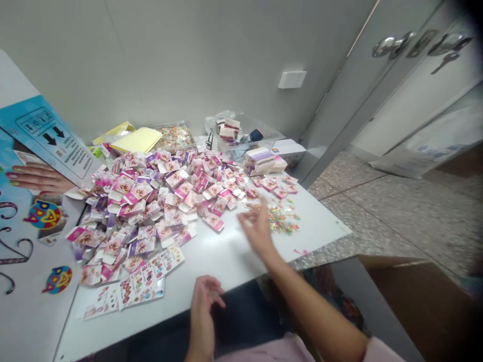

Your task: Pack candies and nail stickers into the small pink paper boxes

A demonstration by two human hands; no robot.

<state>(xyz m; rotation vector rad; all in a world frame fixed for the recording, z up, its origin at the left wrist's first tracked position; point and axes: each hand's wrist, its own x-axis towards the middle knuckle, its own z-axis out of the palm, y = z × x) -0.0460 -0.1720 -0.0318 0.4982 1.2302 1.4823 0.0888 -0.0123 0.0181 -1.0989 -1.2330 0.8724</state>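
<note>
My right hand (259,232) is over the white table (226,256), just left of a loose heap of small orange, green and yellow pieces (285,220). Its fingers are bent and blurred by motion, so whether anything is between them cannot be made out. My left hand (204,304) is at the table's front edge, fingers loosely curved and apart, with nothing seen in it. A large pile of small pink, purple and white cardboard boxes (175,216) covers the table's left and middle, many with flaps raised. Several more pink boxes (279,192) lie behind the coloured pieces.
Printed sheets (141,286) lie at the front left. Along the wall are yellow paper (141,140), a clear tray of coloured pieces (175,136) and a clear bin (264,133). A printed cardboard display (33,281) stands left; an open carton (411,301) is at right.
</note>
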